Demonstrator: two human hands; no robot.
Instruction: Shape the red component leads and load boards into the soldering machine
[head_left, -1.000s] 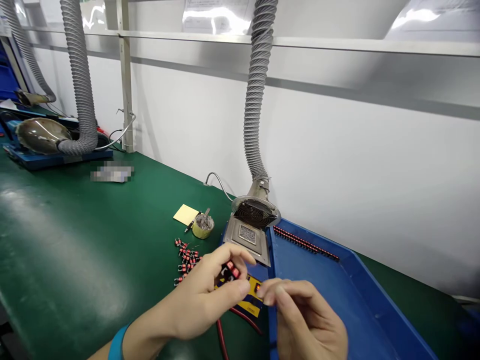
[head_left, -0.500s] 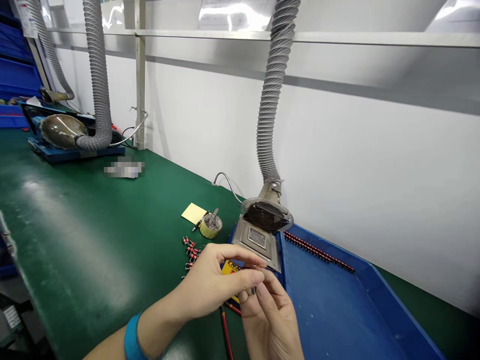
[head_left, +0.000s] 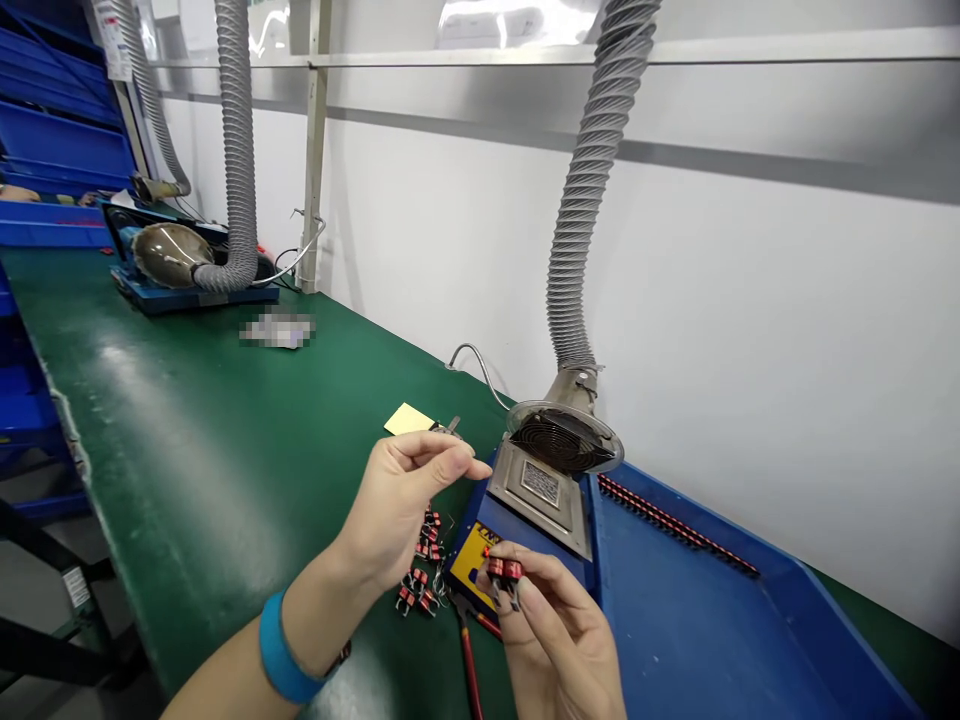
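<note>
Small red-and-black part pinched in our right hand, in front of the blue machine. We'd guess light, stiff, legs bendable; grip the red body. Our left hand has fingertips together; can't tell if anything fine's between. Loose parts on green table; blue tray right; hose, white wall behind.

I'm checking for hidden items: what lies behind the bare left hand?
Past the bare left hand, a pale-yellow rectangular paper and small red-and-black components show. What lies directly behind the hand is covered.
</note>
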